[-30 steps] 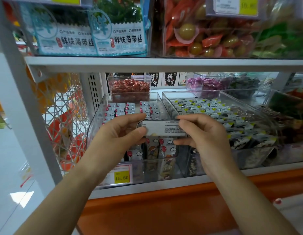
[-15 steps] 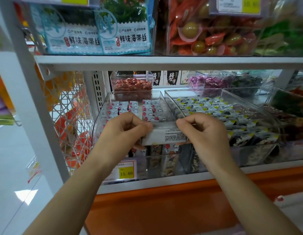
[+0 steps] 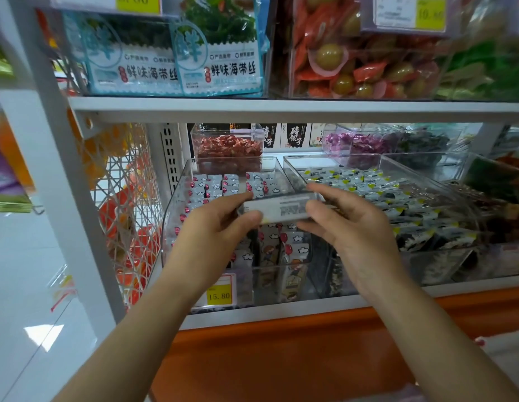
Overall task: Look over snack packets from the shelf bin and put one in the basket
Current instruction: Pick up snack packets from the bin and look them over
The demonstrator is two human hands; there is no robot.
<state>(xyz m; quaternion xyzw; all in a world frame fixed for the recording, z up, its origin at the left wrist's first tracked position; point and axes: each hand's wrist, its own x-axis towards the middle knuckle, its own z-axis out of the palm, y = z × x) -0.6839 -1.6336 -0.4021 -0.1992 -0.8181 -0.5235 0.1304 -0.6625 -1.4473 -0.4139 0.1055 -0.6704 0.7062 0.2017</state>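
Facing: a shop shelf is viewed from above, with two bare arms reaching in.
Rack point(image 3: 127, 213): at the far left, a white wire side rack is packed with orange packs.
Basket: none is in view.
Kelp bags point(image 3: 165, 53): on the upper shelf, blue and white bags are printed 鲜味海带丝; a yellow tag above them, partly cut off, reads 8.80.
Bin point(image 3: 177, 198): a clear plastic bin on the lower shelf is stocked with small white packets marked with red dots and clouds.
Price tag point(image 3: 219, 295): fixed to the bin front, it reads 15.80.
Left hand point(image 3: 211, 227): the packet's left end is pinched between thumb and curled fingers.
Packet point(image 3: 281, 208): it is held level between both hands, just above the front of the bin, with its pale back turned up; a block of small print is seen but is too blurred to be read.
Handling: the packet is judged light, thin and soft, with a slick film wrapper that may slip; it is best taken by its sealed ends, so the contents are not crushed.
Right hand point(image 3: 348, 227): the packet's right end is pinched the same way.
Boxes point(image 3: 296, 136): at the back, dark boxes are printed 碎银子.
Right bin point(image 3: 354, 181): white, black and yellow packets are laid in rows.
Top tag point(image 3: 429, 13): it seems to read 10.80, but is blurred.
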